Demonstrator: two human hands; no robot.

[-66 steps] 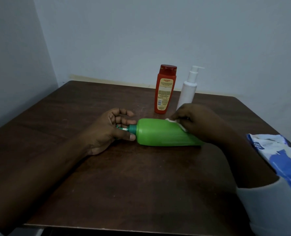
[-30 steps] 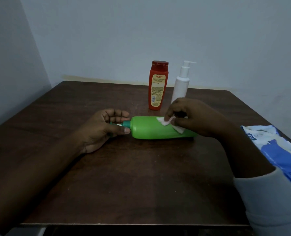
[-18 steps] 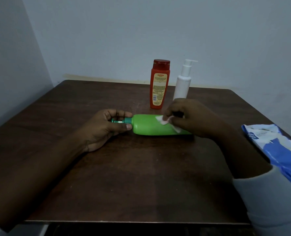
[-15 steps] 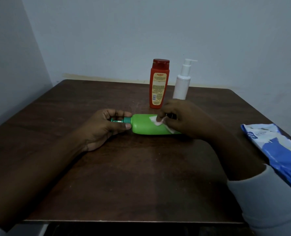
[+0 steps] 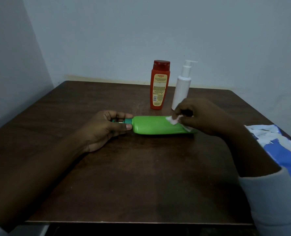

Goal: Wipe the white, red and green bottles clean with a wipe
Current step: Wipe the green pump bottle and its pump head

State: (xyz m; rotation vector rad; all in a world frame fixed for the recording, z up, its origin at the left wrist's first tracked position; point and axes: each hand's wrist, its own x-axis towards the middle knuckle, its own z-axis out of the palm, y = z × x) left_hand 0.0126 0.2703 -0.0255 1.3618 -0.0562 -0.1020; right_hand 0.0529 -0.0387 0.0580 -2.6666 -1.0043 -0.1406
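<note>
We are wiping the smooth green plastic bottle [image 5: 158,125], which lies on its side on the dark wooden worktop [image 5: 141,176]. Our left hand [image 5: 105,130] pinches its teal neck. Our right hand [image 5: 204,116] pinches a crumpled white wipe [image 5: 172,120] against its flank. Next, we judge, it needs rolling to expose the unwiped sides.

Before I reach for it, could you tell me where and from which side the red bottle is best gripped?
Likely around the red bottle at mid-body, below the cap, coming from its left or front: it stands upright, and the white pump bottle stands close on its right, leaving little room there.
</note>
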